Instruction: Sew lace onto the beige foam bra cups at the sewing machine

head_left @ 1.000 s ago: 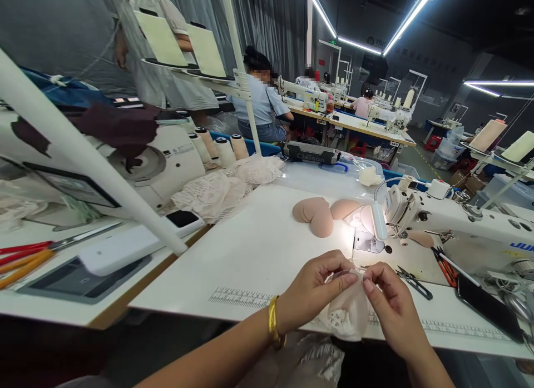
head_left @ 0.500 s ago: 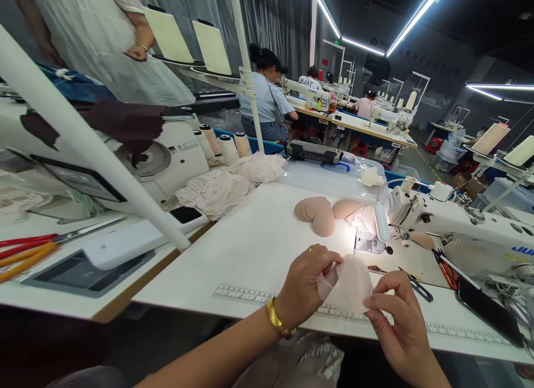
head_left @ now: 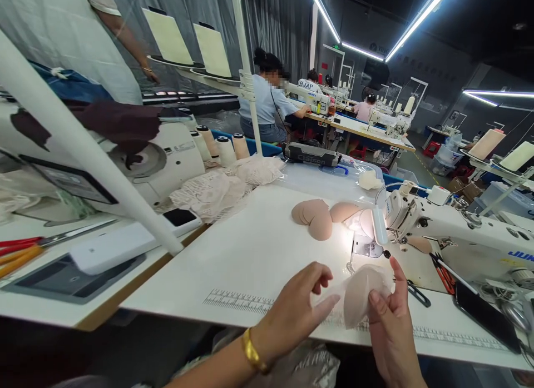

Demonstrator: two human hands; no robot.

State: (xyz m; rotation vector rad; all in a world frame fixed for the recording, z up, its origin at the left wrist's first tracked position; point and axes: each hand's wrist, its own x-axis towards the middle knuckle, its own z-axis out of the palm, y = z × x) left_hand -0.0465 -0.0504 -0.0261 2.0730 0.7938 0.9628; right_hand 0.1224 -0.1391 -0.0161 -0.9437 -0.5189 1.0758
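Low in the frame, right of centre, two hands meet over the front edge of the white table [head_left: 258,249]. The right hand [head_left: 390,327] holds one pale foam cup [head_left: 361,291], soft, rounded and smooth; its thumb presses on the cup's right side and the other fingers are curled behind it. The left hand [head_left: 298,310], with one gold bracelet [head_left: 252,352] on the wrist, has its fingers half open and pinches a thin, half-transparent piece of fabric [head_left: 329,291] that touches the cup's left edge. The cup is above a printed ruler strip [head_left: 233,300] along the table's near edge.

Just beyond the hands, at right of centre, is the needle area of one white sewing machine [head_left: 459,235], lit by a small lamp [head_left: 379,224]. One pair of black thread snips [head_left: 417,293] lies beside it, and one dark phone [head_left: 486,313] is at the lower right.

In the middle of the frame, a small pile of tan cups [head_left: 312,215] lies flat on the table; I count about four. Between this pile and the hands the table surface is bare.

Further, left of centre, is a heap of cream lace [head_left: 225,185], then three thread cones [head_left: 219,146]. In the upper centre, a seated person [head_left: 265,102] works at another table.
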